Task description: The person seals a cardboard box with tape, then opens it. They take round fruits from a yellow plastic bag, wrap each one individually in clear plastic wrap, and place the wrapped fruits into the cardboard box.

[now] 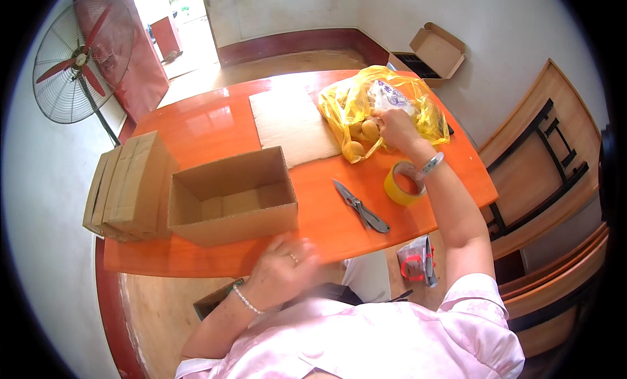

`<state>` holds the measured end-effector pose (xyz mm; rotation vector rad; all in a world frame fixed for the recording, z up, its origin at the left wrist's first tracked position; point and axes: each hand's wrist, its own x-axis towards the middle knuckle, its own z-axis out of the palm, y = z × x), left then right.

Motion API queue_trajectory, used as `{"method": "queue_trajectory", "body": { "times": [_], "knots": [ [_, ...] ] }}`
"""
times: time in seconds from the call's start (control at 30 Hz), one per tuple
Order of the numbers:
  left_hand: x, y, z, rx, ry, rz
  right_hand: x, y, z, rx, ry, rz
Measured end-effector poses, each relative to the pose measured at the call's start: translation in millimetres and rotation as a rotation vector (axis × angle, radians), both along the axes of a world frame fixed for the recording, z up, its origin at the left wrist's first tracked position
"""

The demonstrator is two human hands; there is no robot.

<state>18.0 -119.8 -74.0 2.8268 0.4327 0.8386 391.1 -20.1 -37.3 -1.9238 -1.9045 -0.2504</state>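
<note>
My right hand (pixel 397 129) reaches into a yellow plastic bag (pixel 335 102) at the table's far right; its fingertips are partly hidden, so I cannot tell what they grip. Round yellowish-brown fruits (pixel 371 130) show inside the bag, near a white plastic packet (pixel 392 97) with purple print. Blurred by motion, my left hand (pixel 286 266) is at the table's near edge with loosely spread fingers and nothing visible in it. Just beyond it stands an open-topped cardboard box (pixel 235 225), with no contents visible. A folding knife (pixel 362 207), blade out, lies between box and tape.
A roll of yellow tape (pixel 404 184) is beside my right forearm on the orange table (pixel 313 183). Flat cardboard (pixel 291 127) lies behind the box, and closed cartons (pixel 132 188) stand at left. A fan (pixel 81 60) and folded tables (pixel 539 158) flank the table.
</note>
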Motion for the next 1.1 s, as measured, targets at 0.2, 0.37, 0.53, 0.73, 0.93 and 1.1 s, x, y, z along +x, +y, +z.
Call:
{"method": "queue_trajectory", "body": {
  "times": [0.2,0.37,0.53,0.73,0.93,1.1],
  "knots": [
    [-3.3,19.5,-1.8,0.007,0.081,0.186,31.8,1.1,8.0,-0.139,-0.2,-0.302],
    [11.5,17.6,-13.0,-0.085,0.032,0.09,48.3,-4.6,5.7,-0.099,-0.016,-0.187],
    [75.7,14.6,5.5,-0.216,-0.064,-0.013,37.2,-21.8,7.3,0.17,0.028,0.023],
    [121.2,45.0,-3.3,-0.197,-0.004,-0.023,49.0,-96.8,22.2,-0.104,0.357,0.081],
    [142.0,39.5,-8.4,-0.148,0.239,-0.251,21.8,-151.3,-15.3,-0.333,0.277,0.075],
    [152.5,40.3,2.6,-0.226,0.404,-0.276,20.9,-149.4,-35.5,-0.143,0.255,0.062]
  ]
}}
